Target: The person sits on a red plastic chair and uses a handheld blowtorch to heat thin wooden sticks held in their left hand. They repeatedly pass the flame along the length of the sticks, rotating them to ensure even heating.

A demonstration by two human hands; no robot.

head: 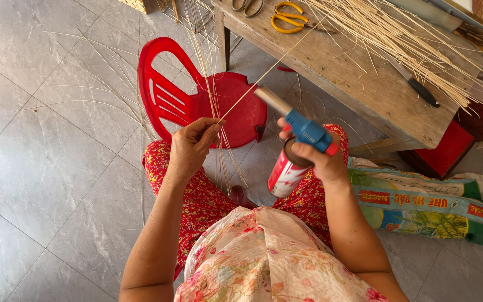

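My left hand (190, 146) pinches the near end of a thin pale reed strip (264, 75) that runs up and right toward the wooden bench. My right hand (318, 158) grips a gas torch: a blue head (307, 130) with a metal nozzle (272, 100) on a red and white canister (284, 174). The nozzle points up-left and its tip sits right beside the strip. No flame is visible.
A red plastic chair (185, 95) stands in front of my knees with loose reeds across it. The wooden bench (359, 78) at upper right carries a reed bundle (398, 39), yellow scissors (289, 17) and a knife (417, 85). A printed sack (420, 204) lies at right.
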